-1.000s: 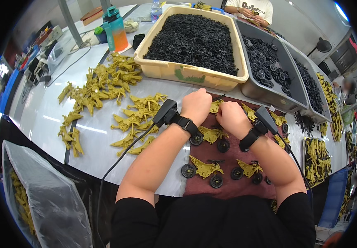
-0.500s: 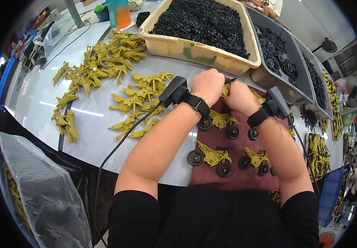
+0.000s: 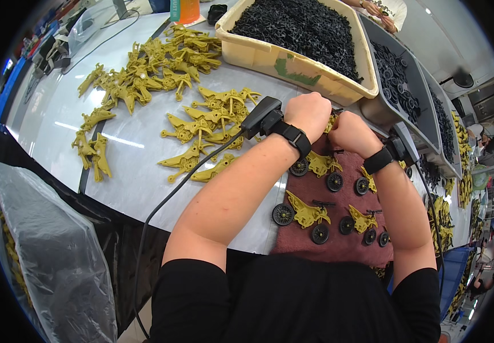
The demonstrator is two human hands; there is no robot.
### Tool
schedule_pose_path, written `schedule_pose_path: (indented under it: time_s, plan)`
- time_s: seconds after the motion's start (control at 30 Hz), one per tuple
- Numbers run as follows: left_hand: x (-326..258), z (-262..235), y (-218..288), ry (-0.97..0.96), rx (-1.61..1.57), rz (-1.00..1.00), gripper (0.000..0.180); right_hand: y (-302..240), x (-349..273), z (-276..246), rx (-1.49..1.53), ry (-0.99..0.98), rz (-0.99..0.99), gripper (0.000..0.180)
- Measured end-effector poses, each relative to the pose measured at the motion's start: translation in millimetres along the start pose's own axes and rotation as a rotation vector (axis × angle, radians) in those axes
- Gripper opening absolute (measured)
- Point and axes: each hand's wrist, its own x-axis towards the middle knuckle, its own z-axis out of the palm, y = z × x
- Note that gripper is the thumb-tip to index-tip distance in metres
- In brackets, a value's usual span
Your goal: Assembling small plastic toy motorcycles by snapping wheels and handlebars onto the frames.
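My left hand and my right hand are close together over the far end of a dark red cloth. Both are closed, knuckles up, on a yellow toy motorcycle body. Only a sliver of it shows between them, with a bit of black at its top; my fingertips are hidden. Nearer me on the cloth lie several yellow motorcycle bodies with black wheels, among them one toy motorcycle at the left front and another toy motorcycle just below my left hand.
Loose yellow bodies lie left of my hands, with a larger heap beyond. A cream bin of small black parts stands ahead. Grey bins with black wheels and parts stand at the right. Cables run from both wrists. Another person's hand shows far off.
The whole view has shifted, so the table's things sit farther right and bins slightly higher. My hands stay together at the same part of the cloth, still closed on the motorcycle body.
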Motion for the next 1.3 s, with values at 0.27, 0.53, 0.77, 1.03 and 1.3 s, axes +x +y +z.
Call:
schedule_pose_path:
  time_s: [0.27,0.53,0.77,1.03,1.3]
  plan:
    - [4,6,-8,0.007,-0.091,0.129,0.012,-4,-16,0,-0.035,0.123,-0.086,0.021]
    - [2,-9,27,-0.078,-0.621,-0.005,0.037,25,-50,-8,0.571,0.535,-0.302,0.019]
    - [1,-8,25,0.026,-0.493,0.132,0.023,44,-49,-5,0.747,0.413,-0.200,0.017]
    - [7,-15,12,0.097,-0.472,0.064,0.014,75,-19,8,0.220,0.546,-0.322,0.016]
    - [4,-10,14,0.062,-0.432,0.096,0.011,64,-2,13,-0.004,0.520,-0.541,0.011]
